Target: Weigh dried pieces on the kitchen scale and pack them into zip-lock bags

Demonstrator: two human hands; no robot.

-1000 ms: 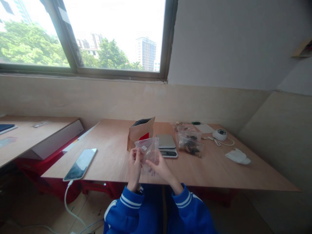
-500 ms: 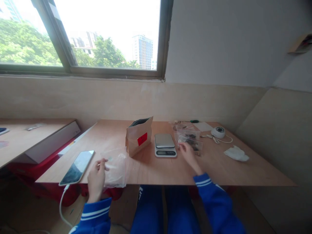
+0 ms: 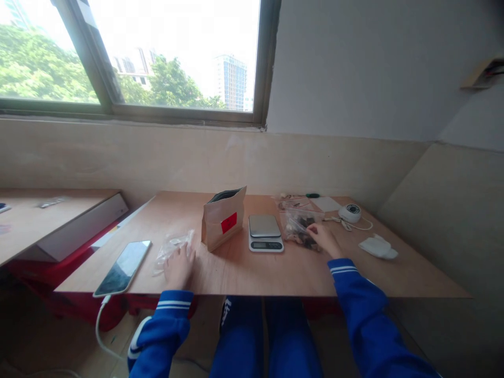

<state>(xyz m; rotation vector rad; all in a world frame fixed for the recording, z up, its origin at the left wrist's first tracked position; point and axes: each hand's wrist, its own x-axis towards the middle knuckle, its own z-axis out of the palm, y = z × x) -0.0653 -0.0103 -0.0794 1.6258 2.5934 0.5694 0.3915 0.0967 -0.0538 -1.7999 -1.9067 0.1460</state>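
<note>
My left hand (image 3: pixel 179 266) lies over a crumpled clear plastic bag (image 3: pixel 173 242) on the table, its fingers apart and pressing on the film. On the right, my right hand (image 3: pixel 323 237) pinches the edge of a clear zip bag (image 3: pixel 301 223) with dark pieces inside. Left of that bag stands a small digital kitchen scale (image 3: pixel 265 227), its metal pan bare. A brown paper pouch (image 3: pixel 223 223) with a red label stands upright, its top gaping, between the scale and my left hand.
A phone (image 3: pixel 123 269) with a white cable lies at the left edge. Toward the right are a white round device (image 3: pixel 349 212) with a cord and a crumpled white tissue (image 3: pixel 378 247). A green-handled tool (image 3: pixel 313 196) and white paper (image 3: pixel 326 203) lie at the back.
My left hand has set the clear plastic bag down on the table and moved right over it. My right hand has shifted right along the zip bag, away from the scale.
</note>
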